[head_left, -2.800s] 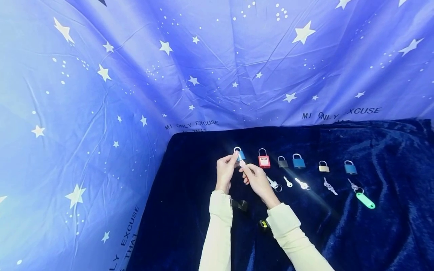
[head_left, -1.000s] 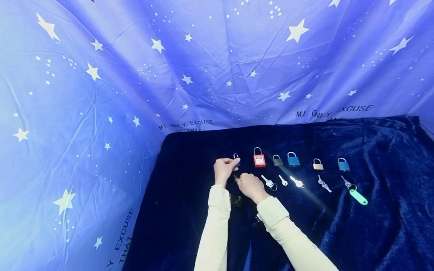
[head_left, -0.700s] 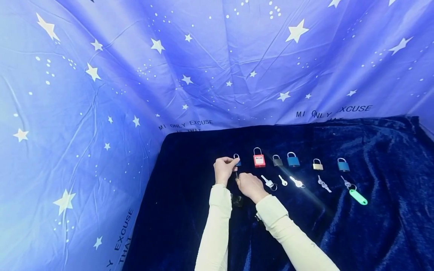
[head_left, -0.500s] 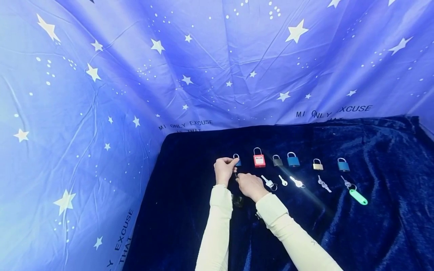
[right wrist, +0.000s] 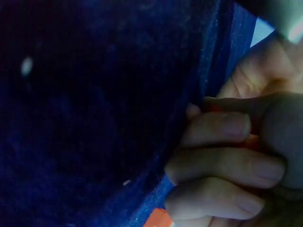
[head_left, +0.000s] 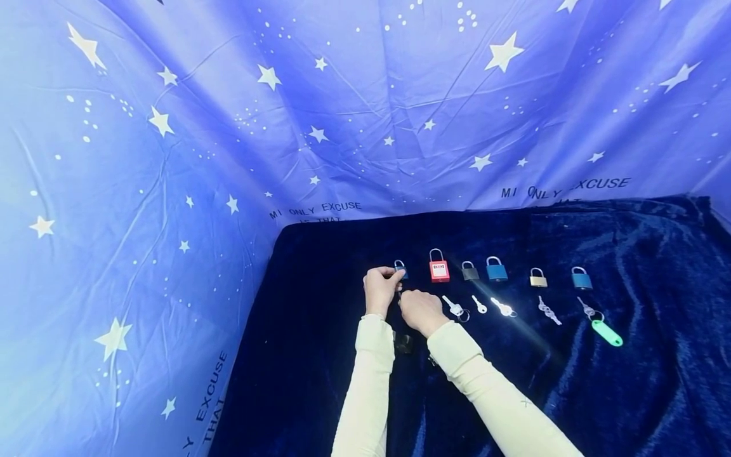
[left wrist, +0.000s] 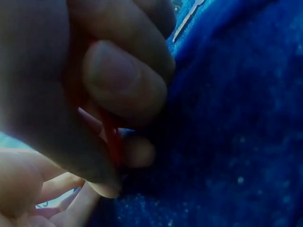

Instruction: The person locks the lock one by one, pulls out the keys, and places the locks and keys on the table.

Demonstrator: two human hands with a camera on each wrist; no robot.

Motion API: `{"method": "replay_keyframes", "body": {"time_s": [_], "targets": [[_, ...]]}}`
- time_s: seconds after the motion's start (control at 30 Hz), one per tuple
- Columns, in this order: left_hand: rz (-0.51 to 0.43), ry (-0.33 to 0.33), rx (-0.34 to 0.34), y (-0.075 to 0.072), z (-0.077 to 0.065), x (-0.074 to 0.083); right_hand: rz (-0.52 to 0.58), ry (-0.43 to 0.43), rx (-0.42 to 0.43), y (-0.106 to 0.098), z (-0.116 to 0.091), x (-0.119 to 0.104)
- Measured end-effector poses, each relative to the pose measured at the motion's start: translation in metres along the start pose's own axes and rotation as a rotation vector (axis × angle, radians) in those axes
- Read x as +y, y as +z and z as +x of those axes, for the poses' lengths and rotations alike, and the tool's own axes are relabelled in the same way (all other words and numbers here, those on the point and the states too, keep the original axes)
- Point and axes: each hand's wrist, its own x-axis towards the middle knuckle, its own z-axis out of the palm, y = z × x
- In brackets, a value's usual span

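In the head view my left hand pinches a small blue padlock between thumb and fingers, its silver shackle upward. My right hand is just below, back of the hand up, fingers curled in. It pinches a key, of which only a dark sliver shows under the padlock. Both wrist views are dim: the left hand's fingers and the right hand's fingers fill them closely. Reddish patches glow between the fingers there, while the padlock and key are mostly hidden.
Along the dark blue cloth stand a red padlock, a dark padlock, two more blue padlocks and a brass padlock. Several keys lie before them, the rightmost with a green tag. Starry curtains hang behind and left.
Since the oldest frame, both hands have come lower and nearer with the padlock and key, and my right hand has rolled back-side up. Over the last half second only slight shifts show.
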Motion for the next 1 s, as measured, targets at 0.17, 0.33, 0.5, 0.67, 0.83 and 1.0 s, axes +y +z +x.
{"method": "replay_keyframes", "body": {"time_s": [0.17, 0.33, 0.5, 0.67, 0.83, 1.0], "targets": [[-0.033, -0.012, -0.025, 0.004, -0.004, 0.002, -0.014, 0.006, 0.004, -0.001, -0.002, 0.003], [-0.012, -0.009, -0.035, 0.007, -0.005, 0.002, 0.006, 0.021, 0.017, -0.001, -0.003, 0.006], [-0.006, -0.001, -0.036, 0.007, -0.004, 0.001, 0.039, 0.042, 0.043, -0.002, -0.005, 0.007], [-0.020, 0.001, -0.031, 0.009, -0.001, -0.002, 0.039, 0.050, 0.112, -0.004, -0.010, 0.010], [0.007, -0.005, -0.027, 0.008, -0.001, -0.005, 0.025, 0.042, 0.134, -0.004, -0.017, 0.016], [0.109, 0.053, 0.045, 0.003, -0.004, -0.005, 0.019, 0.039, 0.147, -0.009, -0.025, 0.022]]}}
